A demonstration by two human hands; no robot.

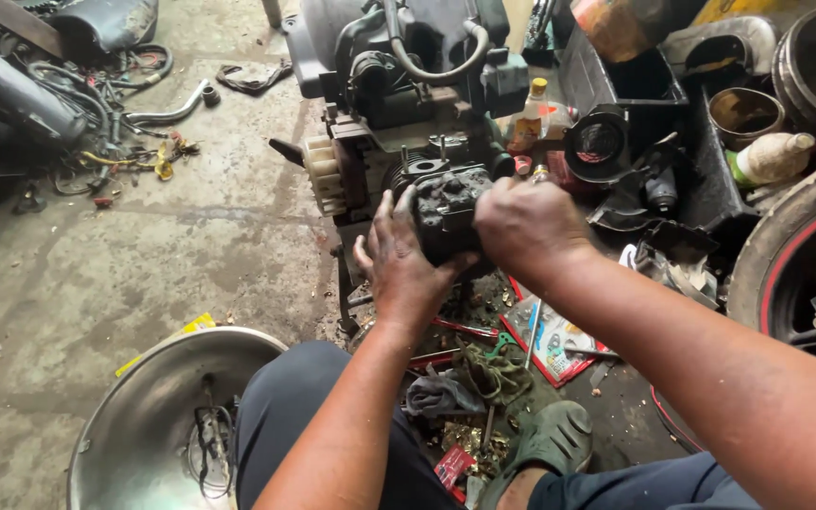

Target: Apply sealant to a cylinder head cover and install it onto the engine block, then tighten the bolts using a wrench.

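Two hands work at one dark engine part (448,210) in the middle of the frame, just below the engine block (399,104) that fills the upper centre. The left hand (404,266) lies against the part's left side, fingers spread and curled up around it, thumb pointing right beneath it; it is half closed on the part. The right hand (524,223) comes in from the lower right, its forearm crossing the frame diagonally, its back to the camera. Its fingers fold over the part's right upper edge, gripping it. Both hands are smeared with grease.

One steel bowl (158,416) sits at the lower left, with a few wires lying in it. One tyre (786,247) with a red rim stripe stands at the right edge. Two plastic bottles show: one with a yellow cap (532,118) just above the right hand, one pale one (770,157) lying at the upper right. One bent chrome pipe (170,111) lies on the concrete floor (125,274) at the upper left, near a tangle of wires. One green sandal (550,440) sits at the lower centre, beside a rag (438,394) and scattered tools.
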